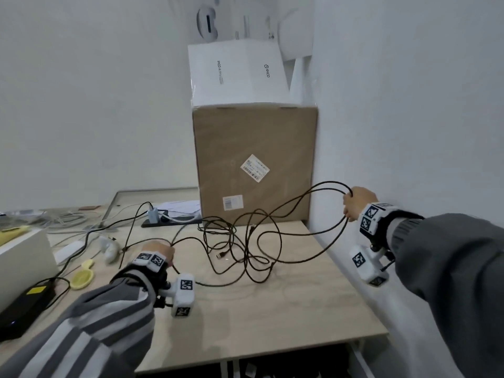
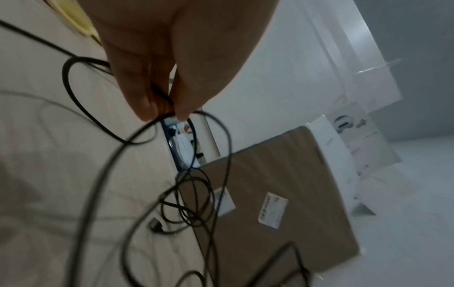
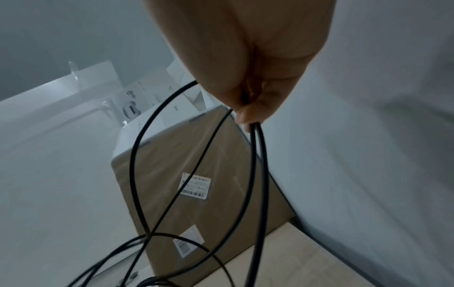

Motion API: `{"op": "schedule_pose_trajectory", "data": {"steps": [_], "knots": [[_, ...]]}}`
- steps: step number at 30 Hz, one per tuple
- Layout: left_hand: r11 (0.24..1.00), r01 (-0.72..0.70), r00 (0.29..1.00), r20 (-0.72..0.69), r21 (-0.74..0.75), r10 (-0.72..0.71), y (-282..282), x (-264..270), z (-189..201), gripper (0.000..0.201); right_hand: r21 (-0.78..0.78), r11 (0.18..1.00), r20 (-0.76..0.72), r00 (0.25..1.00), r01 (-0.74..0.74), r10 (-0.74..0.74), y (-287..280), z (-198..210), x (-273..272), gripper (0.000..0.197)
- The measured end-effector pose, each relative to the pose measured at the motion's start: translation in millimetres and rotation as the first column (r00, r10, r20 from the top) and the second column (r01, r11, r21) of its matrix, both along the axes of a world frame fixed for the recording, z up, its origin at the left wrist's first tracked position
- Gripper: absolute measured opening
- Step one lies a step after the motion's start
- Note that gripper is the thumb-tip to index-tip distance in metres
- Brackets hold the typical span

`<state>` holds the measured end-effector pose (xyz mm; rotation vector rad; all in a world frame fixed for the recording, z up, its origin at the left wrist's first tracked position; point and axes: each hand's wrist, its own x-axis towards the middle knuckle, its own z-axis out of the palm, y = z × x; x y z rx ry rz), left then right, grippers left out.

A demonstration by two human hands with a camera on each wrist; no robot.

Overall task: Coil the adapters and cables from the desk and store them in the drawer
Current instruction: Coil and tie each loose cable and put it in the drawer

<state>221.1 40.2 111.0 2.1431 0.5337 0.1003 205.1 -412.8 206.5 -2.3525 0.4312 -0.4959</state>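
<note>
A long black cable [image 1: 261, 241] lies in loose tangled loops on the wooden desk [image 1: 272, 309]. My right hand [image 1: 357, 201] is raised near the right wall and grips two large loops of it; in the right wrist view the strands [image 3: 255, 174] hang from the curled fingers [image 3: 253, 112]. My left hand [image 1: 161, 252] is low over the desk and pinches another stretch of the same cable [image 2: 169, 114] between thumb and fingertips [image 2: 147, 108]. A plug end [image 1: 219, 256] lies on the desk among the loops. No drawer shows.
A big cardboard box [image 1: 256, 165] with a white box [image 1: 237, 75] on top stands at the back against the wall. A power strip with a charger [image 1: 154, 215], white cables, a black power brick [image 1: 24, 306], yellow items [image 1: 81, 278] and a white box [image 1: 24, 257] crowd the left.
</note>
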Motion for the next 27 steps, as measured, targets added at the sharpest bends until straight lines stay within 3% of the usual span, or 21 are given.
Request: {"op": "schedule_pose_trajectory", "data": {"steps": [2,4,6,9,12,15,18,23,27], "knots": [[0.996,0.083,0.996,0.022,0.016,-0.083,-24.9,-5.0,9.4,0.033,0.076,0.995,0.083,0.995,-0.062,0.055,17.2,6.5,-18.2,0.019],[0.991,0.122,0.991,0.058,-0.055,-0.119,-55.6,-10.1,23.1,0.045,0.123,0.984,0.153,0.982,-0.132,0.113,30.7,17.8,-32.2,0.017],[0.978,0.191,0.97,0.171,-0.086,-0.174,-84.7,-20.9,42.3,0.055,0.05,0.981,0.19,0.967,-0.185,0.173,40.4,32.3,-40.1,0.018],[0.909,0.402,0.869,0.267,0.112,-0.417,-128.5,-36.9,71.8,0.062,-0.053,0.967,0.222,0.942,-0.248,0.253,48.6,55.3,-49.7,0.018],[0.796,0.564,0.803,0.077,0.221,-0.591,-155.3,-35.3,87.9,0.068,-0.1,0.956,0.255,0.921,-0.276,0.293,52.0,74.7,-56.3,0.017],[0.749,0.632,0.774,-0.11,0.199,-0.623,-167.6,-32.9,85.2,0.048,-0.074,0.965,0.308,0.915,-0.251,0.261,42.9,88.8,-60.6,0.017],[0.776,0.611,0.79,-0.054,0.156,-0.611,-176.7,-28.0,72.7,0.02,-0.041,0.972,0.307,0.923,-0.232,0.234,27.5,94.0,-62.4,0.018],[0.819,0.554,0.83,-0.03,0.147,-0.556,-166.8,-19.6,81.4,0.023,0.004,0.986,0.239,0.958,-0.165,0.159,3.9,92.9,-57.9,0.018],[0.897,0.436,0.848,0.366,-0.07,-0.384,-152.8,-10.1,138.1,0.016,0.184,0.961,0.285,0.947,-0.205,0.148,1.3,95.4,-45.7,0.017]]}}
